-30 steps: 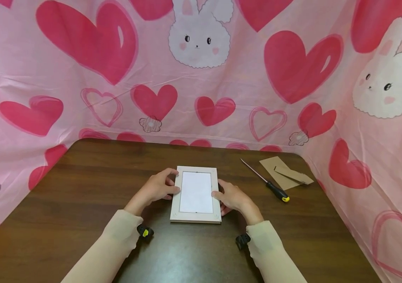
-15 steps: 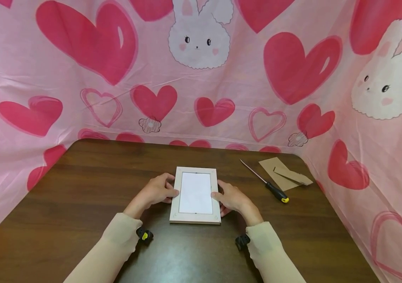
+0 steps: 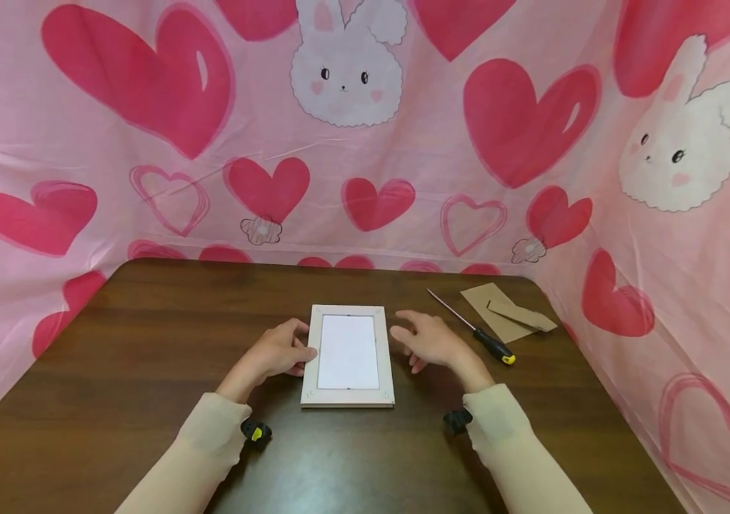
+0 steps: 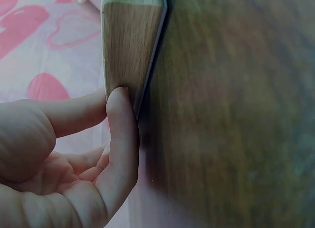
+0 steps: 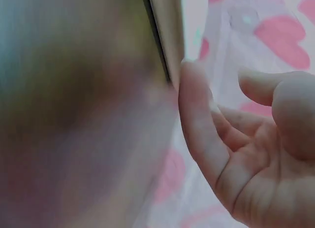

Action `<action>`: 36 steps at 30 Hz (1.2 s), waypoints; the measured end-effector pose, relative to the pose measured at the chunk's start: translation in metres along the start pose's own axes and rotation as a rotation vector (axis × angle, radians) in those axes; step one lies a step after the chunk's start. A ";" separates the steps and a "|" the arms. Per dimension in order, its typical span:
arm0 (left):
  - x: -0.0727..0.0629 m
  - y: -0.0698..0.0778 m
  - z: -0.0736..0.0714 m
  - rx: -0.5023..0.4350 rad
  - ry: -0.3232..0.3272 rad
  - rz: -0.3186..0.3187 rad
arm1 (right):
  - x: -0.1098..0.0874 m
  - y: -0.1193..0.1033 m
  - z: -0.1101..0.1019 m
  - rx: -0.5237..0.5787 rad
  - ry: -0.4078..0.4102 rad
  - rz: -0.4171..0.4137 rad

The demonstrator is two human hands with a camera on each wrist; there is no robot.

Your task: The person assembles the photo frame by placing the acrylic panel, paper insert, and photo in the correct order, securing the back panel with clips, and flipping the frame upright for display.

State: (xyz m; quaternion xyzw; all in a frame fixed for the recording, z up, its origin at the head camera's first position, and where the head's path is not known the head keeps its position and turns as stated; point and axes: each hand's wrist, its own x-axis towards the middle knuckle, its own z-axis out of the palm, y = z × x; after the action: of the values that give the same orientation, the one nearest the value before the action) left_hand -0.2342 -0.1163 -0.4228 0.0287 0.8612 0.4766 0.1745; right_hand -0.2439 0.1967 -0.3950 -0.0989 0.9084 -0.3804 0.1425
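Observation:
A white picture frame (image 3: 347, 398) lies flat on the table, a plain white sheet (image 3: 348, 352) filling its middle. My left hand (image 3: 275, 350) pinches its left side, thumb over the top border. The left wrist view shows a finger against the wood-toned side (image 4: 130, 46) of the frame. On the other side, my right hand (image 3: 432, 340) hovers just off the right border, holding nothing, with its fingers loosely bent. In the right wrist view, thumb and forefinger of that hand (image 5: 251, 144) are spread apart near the frame's edge (image 5: 170, 31).
To the right on the brown table (image 3: 166, 321) lies a screwdriver (image 3: 474, 330) with a black and yellow handle. Beyond it rests a brown backing board (image 3: 496, 314) with a stand flap. A pink cloth (image 3: 326, 150) printed with hearts and rabbits hangs behind the table.
My right hand has let go of the frame's right border and moved slightly away from it. The left hand keeps its hold. The whole head view has shifted a little.

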 end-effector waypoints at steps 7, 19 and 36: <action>0.000 0.000 -0.001 -0.004 -0.001 -0.003 | -0.005 0.028 -0.086 -0.301 0.271 -0.107; -0.004 0.002 0.000 -0.011 -0.004 -0.003 | -0.003 0.122 -0.150 -0.513 0.357 -0.001; -0.004 0.003 -0.001 -0.006 -0.004 -0.004 | -0.004 0.140 -0.140 -0.595 0.180 0.319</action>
State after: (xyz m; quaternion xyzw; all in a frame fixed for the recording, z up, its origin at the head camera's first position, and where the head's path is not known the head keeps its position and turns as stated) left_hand -0.2316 -0.1162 -0.4185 0.0273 0.8596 0.4786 0.1771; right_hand -0.2968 0.3872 -0.4009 0.0412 0.9924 -0.0793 0.0845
